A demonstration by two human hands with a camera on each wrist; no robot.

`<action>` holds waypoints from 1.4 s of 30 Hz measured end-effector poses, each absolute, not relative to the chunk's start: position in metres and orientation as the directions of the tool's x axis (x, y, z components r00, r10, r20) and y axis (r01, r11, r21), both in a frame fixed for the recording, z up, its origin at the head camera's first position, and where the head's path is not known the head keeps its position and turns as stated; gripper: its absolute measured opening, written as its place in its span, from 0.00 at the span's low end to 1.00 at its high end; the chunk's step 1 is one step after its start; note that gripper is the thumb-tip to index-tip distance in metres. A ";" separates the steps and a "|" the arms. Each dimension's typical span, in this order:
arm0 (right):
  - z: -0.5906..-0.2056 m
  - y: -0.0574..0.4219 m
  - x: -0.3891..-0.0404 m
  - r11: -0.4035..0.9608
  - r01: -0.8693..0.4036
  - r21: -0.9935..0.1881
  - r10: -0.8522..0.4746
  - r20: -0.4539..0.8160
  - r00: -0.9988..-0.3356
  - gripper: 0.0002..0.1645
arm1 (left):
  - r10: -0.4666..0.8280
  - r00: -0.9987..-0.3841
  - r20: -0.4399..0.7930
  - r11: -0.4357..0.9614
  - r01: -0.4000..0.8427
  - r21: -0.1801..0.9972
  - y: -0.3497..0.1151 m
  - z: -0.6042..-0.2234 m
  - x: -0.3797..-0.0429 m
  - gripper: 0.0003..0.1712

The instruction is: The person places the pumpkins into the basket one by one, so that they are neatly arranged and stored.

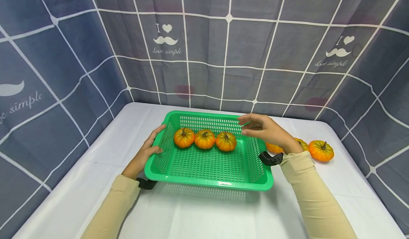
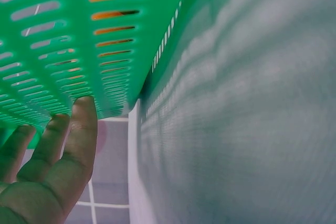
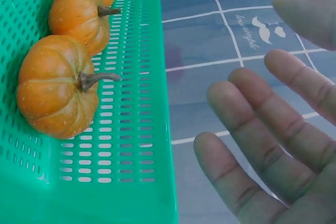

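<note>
1. The largest thing is a grey-blue curtain [image 1: 204, 36] with white grid lines, hung behind and at both sides.
2. Below it lies the table [image 1: 204, 219], covered in white cloth.
3. The green basket [image 1: 207, 183] spans the middle, its long axis running left to right; a shadow falls under its near side, which looks raised off the table.
4. The left hand [image 1: 143, 157] grips the basket's left end, thumb over the rim and fingers against the outer wall. The right hand [image 1: 267, 129] holds nothing, fingers apart and loosely bent, above the far right corner.
5. Three orange pumpkins [image 1: 205, 139] sit in a row inside, along the far wall. Three more pumpkins [image 1: 321, 151] lie on the table, two partly hidden by the right arm. The key relation, I judge: the right hand is between the two groups, the filled row to its left, the loose ones to its right, and it is the nearer hand to those.
6. Smallest is the curtain's printing [image 1: 167, 50]: "I", a heart, a moustache, "love simple".
</note>
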State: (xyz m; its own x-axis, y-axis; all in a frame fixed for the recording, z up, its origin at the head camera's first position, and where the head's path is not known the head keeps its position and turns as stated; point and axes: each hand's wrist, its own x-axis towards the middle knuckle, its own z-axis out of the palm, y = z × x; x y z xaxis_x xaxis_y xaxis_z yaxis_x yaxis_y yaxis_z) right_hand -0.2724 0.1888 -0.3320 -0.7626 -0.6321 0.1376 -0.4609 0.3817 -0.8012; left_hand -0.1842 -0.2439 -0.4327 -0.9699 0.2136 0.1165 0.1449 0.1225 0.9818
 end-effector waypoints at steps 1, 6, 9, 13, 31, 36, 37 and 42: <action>-0.332 0.190 -0.272 0.380 -0.455 -0.805 -0.627 0.138 -0.767 0.26 | 0.213 -0.970 0.117 0.121 0.146 0.982 -0.244 -0.432 -0.184 0.55; -0.336 0.198 -0.271 0.390 -0.408 -0.826 -0.589 0.116 -0.799 0.27 | 0.212 -0.970 0.118 0.122 0.146 0.982 -0.244 -0.432 -0.183 0.55; -0.339 0.203 -0.270 0.378 -0.378 -0.845 -0.572 0.108 -0.813 0.27 | 0.212 -0.970 0.120 0.132 0.150 0.980 -0.244 -0.431 -0.183 0.55; -0.342 0.210 -0.269 0.357 -0.358 -0.863 -0.554 0.113 -0.825 0.27 | 0.211 -0.970 0.121 0.140 0.152 0.978 -0.244 -0.431 -0.184 0.55; -0.358 0.240 -0.261 0.221 -0.309 -0.925 -0.417 0.197 -0.887 0.22 | 0.209 -0.972 0.105 0.127 0.133 0.983 -0.244 -0.432 -0.184 0.55; -0.364 0.247 -0.260 0.176 -0.333 -0.926 -0.408 0.239 -0.881 0.16 | 0.211 -0.972 0.099 0.122 0.127 0.984 -0.244 -0.433 -0.184 0.55; -0.365 0.249 -0.260 0.165 -0.340 -0.926 -0.405 0.251 -0.879 0.16 | 0.212 -0.972 0.099 0.117 0.126 0.985 -0.244 -0.433 -0.184 0.55; -0.372 0.255 -0.259 0.120 -0.374 -0.920 -0.380 0.306 -0.873 0.20 | 0.214 -0.972 0.100 0.103 0.124 0.987 -0.243 -0.430 -0.183 0.55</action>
